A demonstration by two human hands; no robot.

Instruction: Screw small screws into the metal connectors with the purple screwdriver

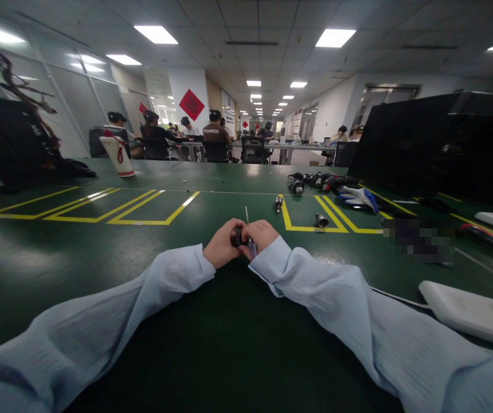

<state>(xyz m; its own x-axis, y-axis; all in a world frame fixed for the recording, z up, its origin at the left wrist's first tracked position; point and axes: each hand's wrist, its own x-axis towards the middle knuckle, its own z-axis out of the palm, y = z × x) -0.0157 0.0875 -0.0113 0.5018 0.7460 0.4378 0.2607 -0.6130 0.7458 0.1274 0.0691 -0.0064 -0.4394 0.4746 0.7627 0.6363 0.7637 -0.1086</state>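
Note:
Over the green table [212,176], both hands meet in front of me. My left hand [221,244] is closed around a small dark round part [237,237], mostly covered by fingers. My right hand [263,234] grips a small screwdriver [253,250] with a purplish handle; what looks like its thin metal shaft points up and away between the hands. Whether the screwdriver touches the dark part cannot be made out. Just beyond my right hand stands a small metal-and-black fitting [278,205], and a metal cup-shaped part [321,220] lies on its side further right.
Yellow tape [143,222] marks boxes on the table. To the right are several dark metal parts [298,187], a blue-and-white glove [358,198], red-black pliers [489,240] and a white flat device [474,312]. A paper cup [118,155] stands back left. Several people sit at far desks.

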